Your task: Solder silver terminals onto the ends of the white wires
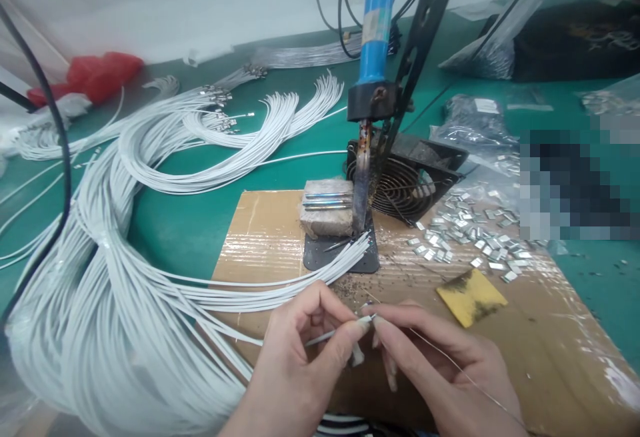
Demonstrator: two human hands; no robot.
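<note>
A white cable (320, 338) is pinched near its end between the thumb and forefinger of my left hand (305, 357). Opposite it, the closed fingertips of my right hand (435, 357) meet the cable's tip; whatever small piece sits there is too tiny to make out. A thin strand of solder wire (460, 369) runs through my right hand and trails off to the lower right. Just beyond both hands, a bundle of white cables (300, 287) lies with its stripped ends on a dark metal base (313, 257).
A blue-handled soldering iron (379, 30) stands upright in a bracket, beside a grey block (325, 224) and a black fan (405, 184). Small metal shells (490, 240) and a stained yellow sponge (470, 297) lie on the right of the cardboard (545, 337). Coiled cables (135, 330) fill the left.
</note>
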